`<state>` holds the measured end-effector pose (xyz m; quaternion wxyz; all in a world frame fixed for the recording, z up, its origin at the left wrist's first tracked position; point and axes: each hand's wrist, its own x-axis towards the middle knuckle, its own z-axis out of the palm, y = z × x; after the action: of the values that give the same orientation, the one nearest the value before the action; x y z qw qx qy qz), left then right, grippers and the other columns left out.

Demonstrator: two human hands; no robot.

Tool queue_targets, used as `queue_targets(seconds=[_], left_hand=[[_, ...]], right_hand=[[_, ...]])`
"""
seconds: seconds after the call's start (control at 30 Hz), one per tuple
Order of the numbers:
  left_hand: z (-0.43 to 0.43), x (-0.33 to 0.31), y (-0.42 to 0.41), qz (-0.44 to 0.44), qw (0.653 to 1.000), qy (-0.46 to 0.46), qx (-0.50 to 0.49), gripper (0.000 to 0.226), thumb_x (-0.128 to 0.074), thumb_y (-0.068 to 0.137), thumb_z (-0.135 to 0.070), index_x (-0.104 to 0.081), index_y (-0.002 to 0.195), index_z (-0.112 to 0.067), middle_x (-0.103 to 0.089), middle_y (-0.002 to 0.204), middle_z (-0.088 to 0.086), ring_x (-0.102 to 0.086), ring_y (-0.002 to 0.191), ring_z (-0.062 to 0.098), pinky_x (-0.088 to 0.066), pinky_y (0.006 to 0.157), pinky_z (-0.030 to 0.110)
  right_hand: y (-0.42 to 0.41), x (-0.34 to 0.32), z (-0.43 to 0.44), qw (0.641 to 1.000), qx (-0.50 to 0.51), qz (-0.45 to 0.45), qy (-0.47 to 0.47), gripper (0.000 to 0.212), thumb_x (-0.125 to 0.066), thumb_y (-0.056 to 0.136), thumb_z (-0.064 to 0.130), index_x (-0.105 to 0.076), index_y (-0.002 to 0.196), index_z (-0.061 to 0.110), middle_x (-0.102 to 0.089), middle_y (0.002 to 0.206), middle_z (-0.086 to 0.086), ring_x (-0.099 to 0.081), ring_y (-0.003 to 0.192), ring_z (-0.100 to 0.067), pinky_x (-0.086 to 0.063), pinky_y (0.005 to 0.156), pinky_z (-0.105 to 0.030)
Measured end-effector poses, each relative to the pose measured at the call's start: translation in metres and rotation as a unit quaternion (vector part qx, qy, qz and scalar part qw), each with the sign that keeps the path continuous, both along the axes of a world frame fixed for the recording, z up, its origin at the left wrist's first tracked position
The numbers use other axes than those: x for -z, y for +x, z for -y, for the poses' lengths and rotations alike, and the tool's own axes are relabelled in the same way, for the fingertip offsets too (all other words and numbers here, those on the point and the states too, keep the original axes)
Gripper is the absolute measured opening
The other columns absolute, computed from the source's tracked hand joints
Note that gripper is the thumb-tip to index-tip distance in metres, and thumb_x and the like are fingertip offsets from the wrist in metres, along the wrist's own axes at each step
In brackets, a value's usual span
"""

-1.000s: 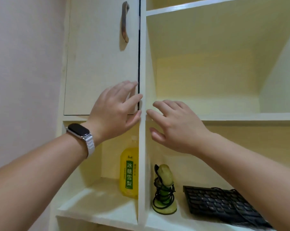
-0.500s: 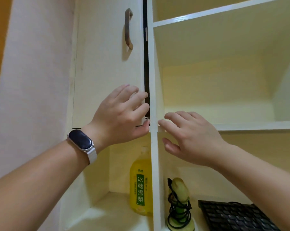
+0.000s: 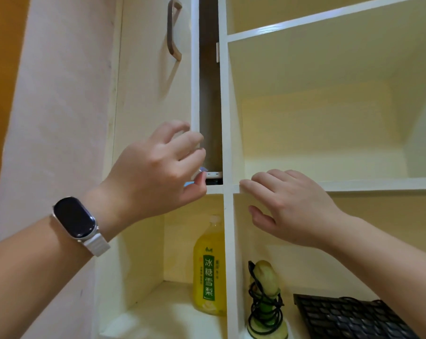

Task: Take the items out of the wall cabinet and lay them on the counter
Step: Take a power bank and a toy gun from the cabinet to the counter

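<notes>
My left hand, with a dark watch on its wrist, grips the lower right edge of the cream cabinet door. The door stands slightly ajar, showing a dark gap. At the bottom of the gap lies a small white and black object, mostly hidden. My right hand rests with spread fingers on the front edge of the open shelf right of the divider and holds nothing.
On the lower shelf stand a yellow drink bottle, a green figure wrapped in black cable and a black keyboard. A brown handle sits high on the door. A pink wall runs along the left.
The door has swung out from nearly closed to a visible gap, pulled by my left hand's fingers curled round its edge. The view has moved closer and tilted up.
</notes>
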<state>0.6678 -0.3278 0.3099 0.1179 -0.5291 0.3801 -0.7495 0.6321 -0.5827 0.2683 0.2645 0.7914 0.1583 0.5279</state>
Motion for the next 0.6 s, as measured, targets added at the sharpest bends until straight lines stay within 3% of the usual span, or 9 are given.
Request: queue_targets(seconds=[0.17,0.4,0.5,0.6], left_hand=[[-0.013,0.001,-0.012,0.044,0.999,0.011,-0.004,0.020,-0.061,0.082,-0.021,-0.073,0.082,-0.005,-0.072,0.098,0.010,-0.065,0.104,0.036,-0.055,0.065,0.040],[-0.048,0.007,-0.031,0.065,0.998,0.014,0.007,0.015,-0.059,0.080,-0.010,-0.071,0.072,-0.005,-0.074,0.096,0.009,-0.067,0.107,0.032,-0.057,0.071,0.039],[-0.076,0.007,-0.041,0.078,0.996,0.033,-0.009,0.014,-0.059,0.078,-0.003,-0.068,0.068,-0.001,-0.073,0.091,0.014,-0.068,0.103,0.036,-0.057,0.073,0.042],[-0.119,0.011,-0.043,0.084,0.996,-0.009,-0.028,0.016,-0.057,0.077,0.001,-0.067,0.066,0.004,-0.071,0.087,0.021,-0.067,0.101,0.040,-0.056,0.076,0.047]], right_hand=[[0.003,0.000,0.001,1.000,-0.016,0.017,-0.008,0.040,-0.046,0.088,0.037,-0.061,0.115,0.011,-0.064,0.097,-0.007,-0.060,0.082,-0.032,-0.048,0.064,-0.041],[0.009,-0.004,-0.032,0.992,-0.098,0.079,-0.030,0.041,-0.051,0.086,0.035,-0.063,0.113,0.007,-0.062,0.111,-0.014,-0.059,0.096,-0.037,-0.050,0.074,-0.044],[0.016,-0.009,-0.046,0.994,-0.081,0.067,-0.042,0.046,-0.047,0.086,0.040,-0.063,0.115,0.008,-0.062,0.115,-0.015,-0.058,0.105,-0.036,-0.048,0.081,-0.045],[0.025,-0.009,-0.051,0.996,-0.059,0.046,-0.050,0.044,-0.045,0.086,0.041,-0.064,0.109,0.009,-0.062,0.114,-0.013,-0.056,0.108,-0.035,-0.045,0.087,-0.045]])
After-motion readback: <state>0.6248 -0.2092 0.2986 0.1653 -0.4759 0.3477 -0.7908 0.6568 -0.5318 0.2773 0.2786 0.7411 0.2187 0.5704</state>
